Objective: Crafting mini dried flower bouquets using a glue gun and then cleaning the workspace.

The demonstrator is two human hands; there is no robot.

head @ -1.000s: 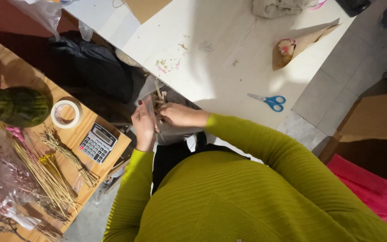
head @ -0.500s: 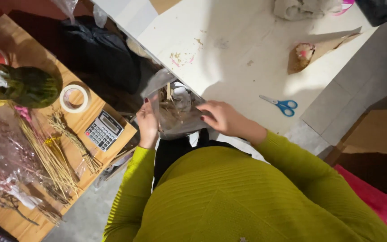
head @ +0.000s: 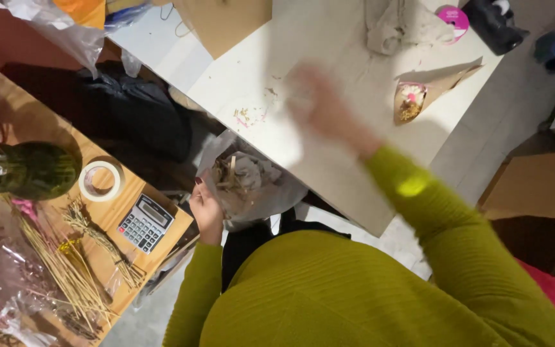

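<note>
The left hand (head: 205,212) pinches the rim of a thin, floppy scrap bag (head: 252,183), best gripped there; the right hand (head: 319,103), blurred over the tabletop (head: 329,160), looks open and empty.

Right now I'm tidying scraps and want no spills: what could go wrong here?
Only the left hand holds the bag of scraps at its rim, so it may sag and tip. The right hand sweeps fast over the table and could scatter the crumbs or knock the paper cone.
</note>
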